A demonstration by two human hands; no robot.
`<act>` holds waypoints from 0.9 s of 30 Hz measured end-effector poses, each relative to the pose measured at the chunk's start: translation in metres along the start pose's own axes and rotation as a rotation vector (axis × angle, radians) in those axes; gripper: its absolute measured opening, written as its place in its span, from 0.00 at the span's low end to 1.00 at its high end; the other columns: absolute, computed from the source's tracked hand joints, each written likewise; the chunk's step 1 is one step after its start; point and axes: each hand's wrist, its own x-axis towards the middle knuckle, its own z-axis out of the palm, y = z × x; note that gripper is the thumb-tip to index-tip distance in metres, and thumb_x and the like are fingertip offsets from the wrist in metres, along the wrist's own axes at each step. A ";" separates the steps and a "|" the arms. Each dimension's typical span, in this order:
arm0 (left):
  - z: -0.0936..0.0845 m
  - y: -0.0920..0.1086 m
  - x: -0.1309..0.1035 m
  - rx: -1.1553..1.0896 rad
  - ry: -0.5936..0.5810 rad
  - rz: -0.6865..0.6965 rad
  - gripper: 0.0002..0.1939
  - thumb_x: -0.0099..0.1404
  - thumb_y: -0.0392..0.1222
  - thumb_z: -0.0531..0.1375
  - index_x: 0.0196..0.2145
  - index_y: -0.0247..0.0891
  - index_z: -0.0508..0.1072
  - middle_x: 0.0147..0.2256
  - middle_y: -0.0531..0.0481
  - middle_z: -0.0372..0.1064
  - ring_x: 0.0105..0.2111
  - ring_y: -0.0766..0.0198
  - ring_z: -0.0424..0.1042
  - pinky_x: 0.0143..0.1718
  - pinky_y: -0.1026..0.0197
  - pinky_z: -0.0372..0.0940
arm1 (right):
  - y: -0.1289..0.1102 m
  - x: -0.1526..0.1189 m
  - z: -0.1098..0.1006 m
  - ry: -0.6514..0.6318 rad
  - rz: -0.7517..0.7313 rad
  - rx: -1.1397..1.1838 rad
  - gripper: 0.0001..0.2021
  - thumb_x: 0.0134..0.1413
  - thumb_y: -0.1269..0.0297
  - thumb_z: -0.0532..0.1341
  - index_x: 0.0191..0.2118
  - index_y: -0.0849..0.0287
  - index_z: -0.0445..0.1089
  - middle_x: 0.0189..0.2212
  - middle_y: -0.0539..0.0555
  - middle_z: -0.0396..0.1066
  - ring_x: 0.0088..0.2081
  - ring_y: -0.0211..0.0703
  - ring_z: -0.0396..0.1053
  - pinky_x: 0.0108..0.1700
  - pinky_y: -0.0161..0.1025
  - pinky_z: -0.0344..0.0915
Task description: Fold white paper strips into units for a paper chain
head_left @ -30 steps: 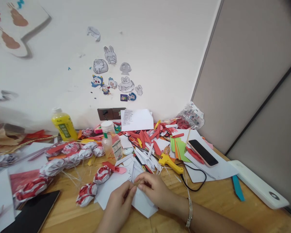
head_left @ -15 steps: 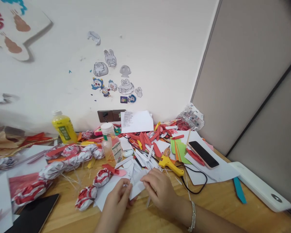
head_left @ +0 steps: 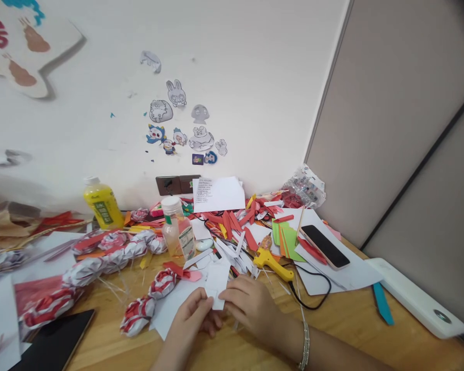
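Observation:
A small white piece of paper (head_left: pixel 217 278) is held between my two hands above the wooden table. My left hand (head_left: pixel 193 317) pinches its lower left edge between thumb and fingers. On the right side, my right hand (head_left: pixel 251 304) grips the same paper with its fingertips. Loose white paper strips (head_left: pixel 235 252) lie just behind the hands. Beyond my right hand rests a yellow glue gun (head_left: pixel 272 263) with a black cord. A larger white sheet (head_left: pixel 170 304) lies under and left of the held paper.
Red-and-white rolled paper pieces (head_left: pixel 137 314) are at the left, with a black tablet-like object (head_left: pixel 56 340) nearby. Further back stand a yellow bottle (head_left: pixel 104 206) and a clear bottle (head_left: pixel 178 232). A phone (head_left: pixel 325 246) and a long white device (head_left: pixel 413 296) lie at right.
The small white paper has turned more upright between my hands. My right hand has shifted slightly left and down, and the fingers of my left hand have spread beneath the paper.

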 end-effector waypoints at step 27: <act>0.007 -0.004 0.001 0.103 -0.007 -0.069 0.17 0.46 0.53 0.62 0.21 0.36 0.65 0.16 0.55 0.72 0.15 0.67 0.69 0.19 0.65 0.63 | -0.010 -0.001 0.017 0.046 0.557 0.450 0.05 0.45 0.76 0.57 0.29 0.60 0.64 0.23 0.46 0.63 0.26 0.35 0.62 0.28 0.31 0.57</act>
